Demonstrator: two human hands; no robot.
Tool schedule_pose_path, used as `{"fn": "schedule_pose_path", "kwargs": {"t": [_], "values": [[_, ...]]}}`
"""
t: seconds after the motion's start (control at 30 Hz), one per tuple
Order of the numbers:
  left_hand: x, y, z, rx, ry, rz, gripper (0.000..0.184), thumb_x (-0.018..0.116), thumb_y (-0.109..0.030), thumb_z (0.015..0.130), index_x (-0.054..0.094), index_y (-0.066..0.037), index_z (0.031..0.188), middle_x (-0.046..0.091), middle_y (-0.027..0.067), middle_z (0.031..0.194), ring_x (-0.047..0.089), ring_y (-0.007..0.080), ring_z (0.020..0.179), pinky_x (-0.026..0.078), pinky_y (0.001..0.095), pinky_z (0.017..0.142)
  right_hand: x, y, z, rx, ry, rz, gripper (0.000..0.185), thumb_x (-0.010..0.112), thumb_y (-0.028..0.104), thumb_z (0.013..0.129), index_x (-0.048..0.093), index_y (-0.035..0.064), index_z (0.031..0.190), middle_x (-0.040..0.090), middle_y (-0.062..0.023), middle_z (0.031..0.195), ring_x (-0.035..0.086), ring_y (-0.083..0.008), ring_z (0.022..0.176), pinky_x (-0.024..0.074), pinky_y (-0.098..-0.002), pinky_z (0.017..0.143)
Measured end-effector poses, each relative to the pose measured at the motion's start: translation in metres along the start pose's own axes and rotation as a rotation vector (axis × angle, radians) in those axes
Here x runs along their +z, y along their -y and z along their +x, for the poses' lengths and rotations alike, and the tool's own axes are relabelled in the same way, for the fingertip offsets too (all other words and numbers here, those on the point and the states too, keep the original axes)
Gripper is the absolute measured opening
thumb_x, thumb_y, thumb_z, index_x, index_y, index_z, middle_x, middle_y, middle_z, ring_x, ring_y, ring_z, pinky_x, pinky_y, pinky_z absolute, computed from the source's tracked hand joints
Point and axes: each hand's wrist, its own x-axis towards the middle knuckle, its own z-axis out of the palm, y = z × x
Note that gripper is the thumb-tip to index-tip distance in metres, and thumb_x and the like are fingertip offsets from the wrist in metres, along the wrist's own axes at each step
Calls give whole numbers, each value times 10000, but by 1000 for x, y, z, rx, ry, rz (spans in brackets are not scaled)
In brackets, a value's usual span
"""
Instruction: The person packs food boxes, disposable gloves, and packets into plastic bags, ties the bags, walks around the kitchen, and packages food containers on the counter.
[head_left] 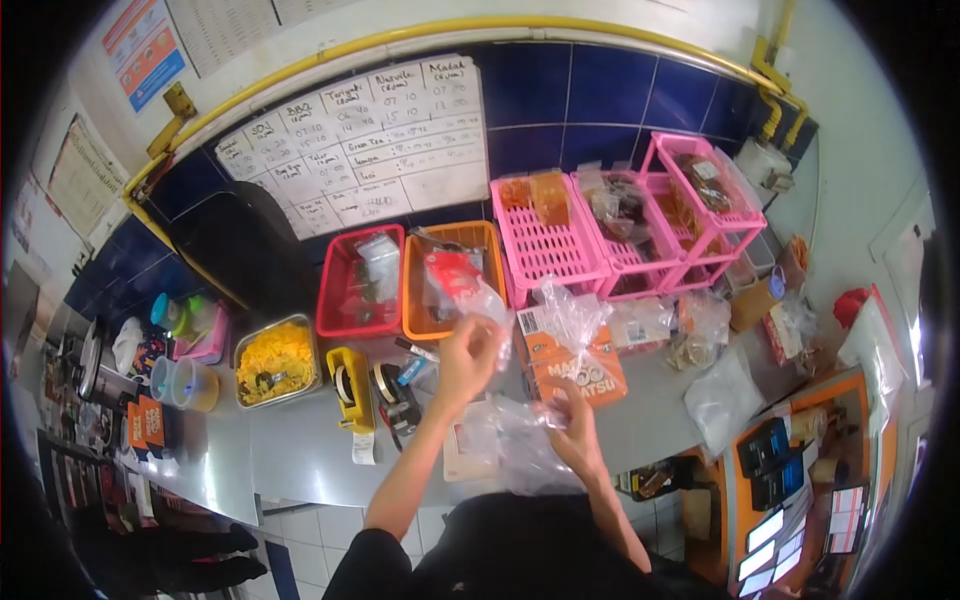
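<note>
A person's two bare hands work above a grey metal surface [640, 425], near the middle of its front edge. The right hand [573, 432] is partly closed, its fingers curled on the upper part of a clear plastic bag [535, 465], which hangs loosely at the front edge, between the person's forearms. The left hand [474, 350] is raised in front of an orange basket [411, 300], fingers bent and partly closed beside clear, red-printed packaging [462, 280]; whether it grips that plastic cannot be told from this view.

Just beyond the right hand stands an orange box [600, 375], with a crumpled clear bag [568, 315] on top. To the left of the hands sit a black tape dispenser [400, 410], a yellow tape dispenser [347, 390] and a metal tray of yellow food [239, 378]. Along the back edge, a red basket [324, 300] is beside the orange one, with pink baskets [555, 262] toward the right. Near the front edge at right lies another clear bag [722, 400].
</note>
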Motion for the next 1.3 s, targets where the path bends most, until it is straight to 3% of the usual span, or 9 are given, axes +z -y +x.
{"fn": "schedule_pose_path", "kwargs": {"t": [0.2,0.47,0.53,0.8,0.93,1.0,1.13,1.23,1.3], "values": [[18,4,-55,-176,69,-127,130,626,-143,966,566,-33,930,643,12,801,599,52,707,478,211,627,18,-42,31,-166,111,133,402,470,-95,703,582,-12,1079,601,-65,907,563,-151,912,452,-284,836],[-16,34,-37,-8,-323,-230,191,503,-234,1025,521,-44,1026,577,22,790,582,107,710,480,258,666,10,-65,38,67,-222,337,103,554,-20,847,638,25,885,521,24,661,460,-53,550,332,-232,474],[-45,53,-6,-34,-271,135,221,486,-264,1033,498,-45,1053,563,34,846,574,111,740,478,275,707,6,-52,33,46,-250,332,91,628,106,926,641,36,869,511,41,621,430,-40,505,317,-227,444],[-70,96,180,151,-679,199,193,457,-143,974,513,-8,1101,631,247,888,641,418,824,493,499,759,-31,-64,-16,169,-440,496,112,640,193,930,617,84,944,579,25,730,461,-47,549,324,-218,466],[-94,176,202,162,-366,718,146,531,-133,923,562,-12,998,662,206,875,653,385,806,504,461,753,-33,-62,-36,245,-635,615,119,614,129,893,592,81,1000,570,19,739,474,-66,545,327,-217,466],[-87,186,184,-76,138,979,198,567,-120,883,620,-12,1041,675,205,960,653,394,910,510,455,810,-37,-65,-52,250,-685,651,114,609,125,888,593,79,992,568,18,736,475,-68,546,324,-218,463],[-57,106,84,457,-576,808,236,625,-100,868,639,-51,1099,681,147,901,662,340,824,521,408,810,-38,-69,-63,261,-648,594,93,583,114,885,601,69,964,572,13,741,477,-72,545,311,-216,453],[-16,45,-37,107,-122,275,234,605,-100,902,634,-54,1130,648,81,984,606,128,827,481,281,744,-25,-61,-58,273,-663,508,67,576,123,898,612,70,918,564,27,722,463,-51,539,292,-203,446],[20,13,-83,20,215,58,309,642,-93,885,612,-51,1190,648,85,1062,610,156,795,499,288,724,-19,-58,-60,228,-507,510,85,573,142,919,626,79,899,540,51,696,449,-25,544,289,-192,444]]}}
